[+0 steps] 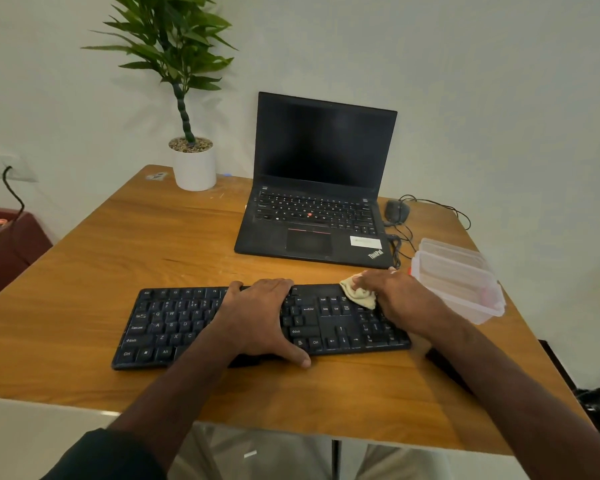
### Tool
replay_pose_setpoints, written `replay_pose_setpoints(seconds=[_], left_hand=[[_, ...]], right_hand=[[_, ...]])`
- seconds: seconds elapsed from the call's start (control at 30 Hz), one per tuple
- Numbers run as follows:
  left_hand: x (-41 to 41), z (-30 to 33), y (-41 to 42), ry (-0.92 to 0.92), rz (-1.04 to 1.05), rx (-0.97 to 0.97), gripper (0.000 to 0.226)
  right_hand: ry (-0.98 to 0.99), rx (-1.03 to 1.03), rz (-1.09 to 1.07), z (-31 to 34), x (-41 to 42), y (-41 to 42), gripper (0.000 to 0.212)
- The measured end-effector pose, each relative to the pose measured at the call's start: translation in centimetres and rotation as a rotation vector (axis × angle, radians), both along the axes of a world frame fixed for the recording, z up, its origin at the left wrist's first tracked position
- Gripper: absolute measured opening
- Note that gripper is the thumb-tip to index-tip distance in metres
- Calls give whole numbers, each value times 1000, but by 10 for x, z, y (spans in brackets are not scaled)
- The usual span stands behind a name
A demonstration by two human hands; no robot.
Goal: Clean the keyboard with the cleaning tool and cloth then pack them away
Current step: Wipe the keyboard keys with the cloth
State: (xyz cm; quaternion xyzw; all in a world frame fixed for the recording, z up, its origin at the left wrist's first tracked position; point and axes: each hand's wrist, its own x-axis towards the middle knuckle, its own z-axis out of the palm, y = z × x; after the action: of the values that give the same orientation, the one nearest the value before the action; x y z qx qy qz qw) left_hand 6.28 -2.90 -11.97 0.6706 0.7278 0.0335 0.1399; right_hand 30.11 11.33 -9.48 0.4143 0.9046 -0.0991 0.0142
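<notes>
Right hand [392,296] is bunching the beige cloth [360,293] under curled fingers, rubbing the black keyboard [174,323] at its far right corner. Left hand [260,317] is spreading flat across the middle, likely pinning it. Keyboard is lying on the wooden table [118,237], laptop [323,181] and clear container [465,282] nearby; plain white wall behind.

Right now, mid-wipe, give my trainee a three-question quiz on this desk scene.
1. True or false: the left hand lies across the keyboard.
2. What does the right hand hold? A) mouse B) cloth C) laptop lid
3. Fill in: the clear box sits to the ___ of the keyboard.

Key:
1. True; fingers over the far edge, thumb at the near edge.
2. B; the cloth is pressed on the keyboard's right end, while the mouse lies beside the laptop.
3. Right.
</notes>
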Motion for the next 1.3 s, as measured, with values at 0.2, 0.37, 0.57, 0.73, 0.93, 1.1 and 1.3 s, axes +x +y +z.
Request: replay_pose_setpoints(seconds=[0.2, 0.37, 0.57, 0.73, 0.93, 1.1, 1.3], left_hand=[[1, 5, -1, 33, 9, -10, 143], [-10, 1, -7, 14, 7, 3, 142], [-12, -1, -7, 10, 0, -1, 145], [-11, -1, -7, 6, -1, 2, 145], [-10, 0, -6, 14, 0, -1, 144], [-10, 0, -6, 11, 4, 3, 145], [-10, 0, -6, 7, -1, 1, 146]], right_hand=[[296, -37, -15, -11, -58, -36, 44], [171, 67, 69, -14, -46, -44, 53], [-24, 106, -92, -8, 14, -27, 55], [181, 86, -341, -8, 28, -27, 36], [429, 104, -174, -5, -2, -38, 41], [170, 25, -221, -13, -3, -40, 47], [232, 96, -424, -9, -2, -24, 39]])
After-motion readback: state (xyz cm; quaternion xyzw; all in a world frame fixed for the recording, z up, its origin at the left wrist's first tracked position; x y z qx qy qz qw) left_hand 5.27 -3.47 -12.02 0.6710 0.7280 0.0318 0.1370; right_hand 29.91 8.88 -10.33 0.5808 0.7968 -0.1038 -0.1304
